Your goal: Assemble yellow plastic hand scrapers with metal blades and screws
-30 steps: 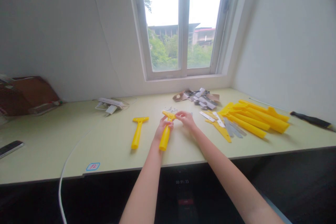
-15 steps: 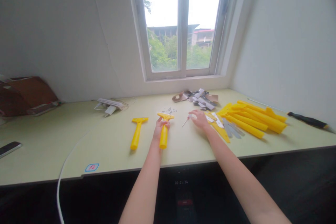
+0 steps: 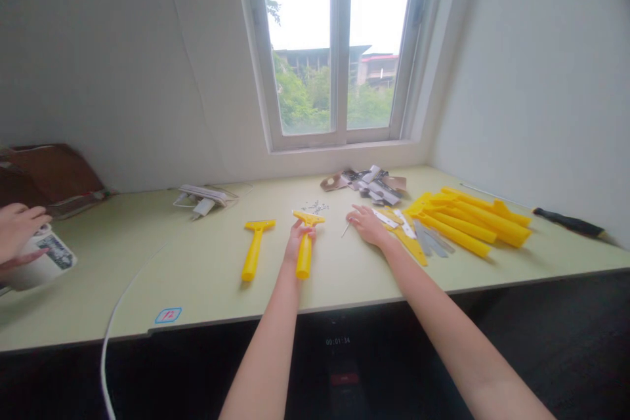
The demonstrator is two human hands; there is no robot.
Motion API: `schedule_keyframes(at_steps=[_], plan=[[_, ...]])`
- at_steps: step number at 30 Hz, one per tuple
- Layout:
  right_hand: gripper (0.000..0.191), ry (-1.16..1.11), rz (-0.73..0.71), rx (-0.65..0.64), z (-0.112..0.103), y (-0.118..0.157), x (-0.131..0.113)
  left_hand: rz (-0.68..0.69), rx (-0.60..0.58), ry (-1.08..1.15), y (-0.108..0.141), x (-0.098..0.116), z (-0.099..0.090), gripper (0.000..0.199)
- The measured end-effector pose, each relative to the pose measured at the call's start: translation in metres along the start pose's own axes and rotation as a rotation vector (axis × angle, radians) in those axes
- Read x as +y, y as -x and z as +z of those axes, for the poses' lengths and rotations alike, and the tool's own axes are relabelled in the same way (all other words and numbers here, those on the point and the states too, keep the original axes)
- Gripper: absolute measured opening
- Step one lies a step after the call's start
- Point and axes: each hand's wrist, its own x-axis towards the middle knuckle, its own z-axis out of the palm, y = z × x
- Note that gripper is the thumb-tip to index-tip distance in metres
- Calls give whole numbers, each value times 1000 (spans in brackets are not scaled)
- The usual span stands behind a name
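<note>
My left hand (image 3: 294,239) is closed round a yellow scraper (image 3: 304,256), its wide head up and its handle toward me. Low over the table, my right hand (image 3: 368,224) has its fingers spread above a small screwdriver (image 3: 345,230). Only the thin shaft shows; the handle is hidden under the fingers. A second yellow scraper (image 3: 252,252) lies left of my left hand. Small screws (image 3: 315,208) are scattered behind the held scraper. Yellow flat plates (image 3: 418,252) and white pieces (image 3: 408,226) lie just right of my right hand.
Metal blades (image 3: 433,243), yellow handles (image 3: 472,220) and a black-handled screwdriver (image 3: 571,223) lie at the right. Cardboard and paper sleeves (image 3: 374,184) are piled near the window. A power strip (image 3: 204,197) sits back left. Another person's hand (image 3: 20,230) holds a white container (image 3: 46,259).
My right hand has moved slightly left and now covers the small screwdriver's handle. Another person's hand with a white container has come in at the left, where a phone showed. My left hand keeps the scraper.
</note>
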Motion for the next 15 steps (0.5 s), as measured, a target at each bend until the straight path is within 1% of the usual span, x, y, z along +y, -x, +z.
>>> schedule_keyframes(at_steps=[4,6,8,11,14,15], plan=[[19,-7,-28,-7,-6,1,-1,5,-17,6,-2,-1,-4,54],[18,-58,-34,2,-11,1,-5,8,-28,-4,-4,-2,-6,53],[20,-148,-7,67,-16,3,-12,4,-30,-29,-4,-2,-6,52],[23,-300,79,232,-24,5,-26,-2,-23,-77,-4,-2,-4,49],[24,-469,169,311,-30,8,-40,-2,28,-97,-2,-2,-1,50],[26,-532,205,355,-32,8,-43,-2,47,-96,-1,-1,0,51]])
